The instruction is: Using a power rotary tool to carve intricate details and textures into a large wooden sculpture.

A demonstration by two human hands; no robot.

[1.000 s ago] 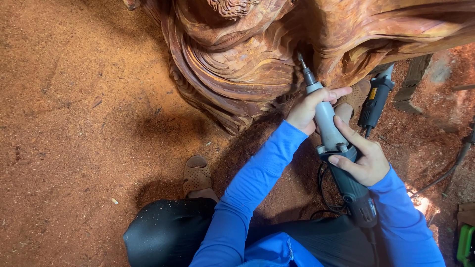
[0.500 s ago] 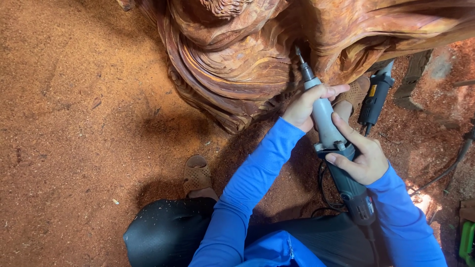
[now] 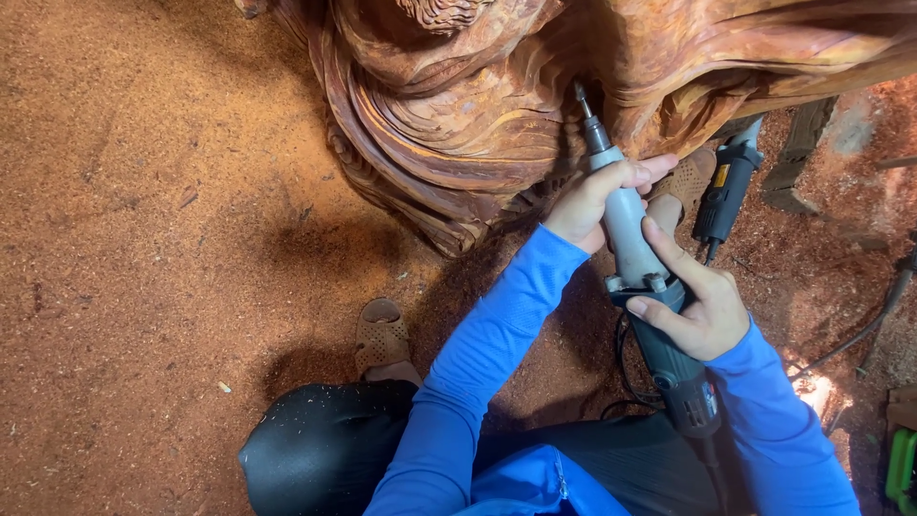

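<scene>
While only the head view is on hand, I log it item by item.

Item one: die grinder (image 3: pixel 642 277), grey neck and dark body, long axis running from lower right by my lap up and left to its bit, which meets a dark hollow of the carved wood sculpture (image 3: pixel 458 115). Whether the bit touches the wood or sits just off it, I cannot tell.

Item two: left hand (image 3: pixel 594 199), fingers wrapped around the grey neck, the nearer hand to the bit and the carving.

Item three: right hand (image 3: pixel 697 311), closed about the dark body lower down, thumb laid along the collar, farther from the wood.

Item four: both arms in blue sleeves (image 3: pixel 487 363); dark trousers at the knee (image 3: pixel 315 444); a tan perforated sandal (image 3: pixel 382 334) planted by the sculpture's base.

Item five: a second power tool (image 3: pixel 724 191), black with a yellow patch, lying just right of the left hand, its cord trailing.

Item six: ground (image 3: pixel 143 239), reddish sawdust all about, with a cable (image 3: pixel 874 320) and a green object (image 3: pixel 903 463) at the right edge.
</scene>
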